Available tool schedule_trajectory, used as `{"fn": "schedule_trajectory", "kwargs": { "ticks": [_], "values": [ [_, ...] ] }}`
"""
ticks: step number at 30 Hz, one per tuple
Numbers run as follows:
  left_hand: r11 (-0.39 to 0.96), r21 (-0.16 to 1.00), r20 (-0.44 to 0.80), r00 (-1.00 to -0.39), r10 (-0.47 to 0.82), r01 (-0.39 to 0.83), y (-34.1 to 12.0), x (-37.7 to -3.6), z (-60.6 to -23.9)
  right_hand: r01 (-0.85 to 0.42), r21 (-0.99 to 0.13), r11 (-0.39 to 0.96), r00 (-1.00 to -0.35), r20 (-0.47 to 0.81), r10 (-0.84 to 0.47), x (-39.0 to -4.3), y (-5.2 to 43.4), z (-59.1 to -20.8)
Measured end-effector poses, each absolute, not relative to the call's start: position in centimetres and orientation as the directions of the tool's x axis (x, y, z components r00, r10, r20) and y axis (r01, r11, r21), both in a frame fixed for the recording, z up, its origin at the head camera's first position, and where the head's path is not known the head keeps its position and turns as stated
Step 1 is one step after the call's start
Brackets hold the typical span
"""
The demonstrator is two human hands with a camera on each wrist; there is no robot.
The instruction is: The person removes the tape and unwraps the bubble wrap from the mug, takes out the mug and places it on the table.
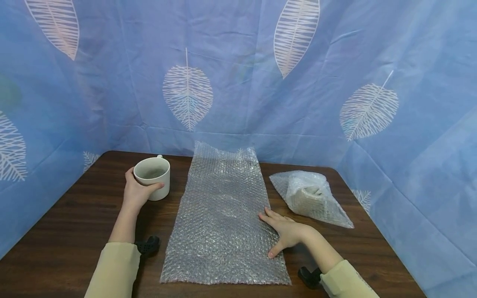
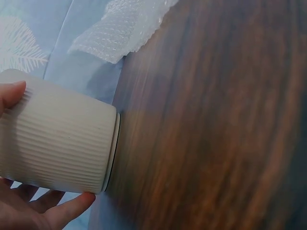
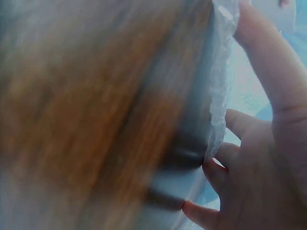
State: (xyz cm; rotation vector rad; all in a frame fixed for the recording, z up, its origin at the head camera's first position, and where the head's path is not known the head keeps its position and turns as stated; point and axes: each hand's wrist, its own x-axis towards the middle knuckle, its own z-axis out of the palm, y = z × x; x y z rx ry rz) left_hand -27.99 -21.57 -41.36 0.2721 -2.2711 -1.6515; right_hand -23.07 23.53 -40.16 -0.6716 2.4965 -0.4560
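A white mug [image 1: 162,188] with a ribbed side stands upright on the left of the dark wooden table, its handle at the back. My left hand [image 1: 136,189] grips it round the body, thumb in front and fingers on the far left side; the left wrist view shows the ribbed mug [image 2: 57,139] between thumb and fingers. A long sheet of bubble wrap [image 1: 223,215] lies flat down the middle of the table. With fingers spread, my right hand [image 1: 285,232] rests on the sheet's right edge. In the right wrist view the bubble wrap [image 3: 220,72] shows under the fingers.
At the back right lies a bundle wrapped in bubble wrap [image 1: 311,198], its contents hard to make out. A blue leaf-patterned cloth [image 1: 238,103] hangs behind and beside the table [image 1: 74,223]. The sheet's far end bends up against the cloth.
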Motion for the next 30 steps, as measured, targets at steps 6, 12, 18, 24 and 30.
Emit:
{"fn": "schedule_trajectory", "kwargs": {
  "ticks": [6,12,18,24,30],
  "values": [
    [0.318,0.948,0.116,-0.941,-0.318,0.009,-21.7,-27.9,-41.2,-0.341,-0.410,0.846,-0.754,-0.419,-0.506,-23.0,23.3,-40.0],
    [0.315,0.949,0.118,-0.942,-0.314,0.013,-21.6,-28.0,-41.2,-0.344,-0.386,0.856,-0.760,-0.420,-0.495,-23.0,23.0,-39.8],
    [0.332,0.943,0.104,-0.946,-0.307,-0.004,-21.7,-27.7,-41.1,-0.369,-0.372,0.852,-0.758,-0.410,-0.507,-22.9,22.8,-39.5],
    [0.355,0.935,0.105,-0.956,-0.274,0.001,-21.9,-27.6,-40.7,-0.370,-0.361,0.856,-0.761,-0.412,-0.502,-23.0,22.7,-39.3],
    [0.390,0.921,0.094,-0.964,-0.249,-0.010,-22.1,-27.5,-40.3,-0.353,-0.381,0.855,-0.761,-0.415,-0.499,-22.9,22.8,-39.1]
  ]
}}
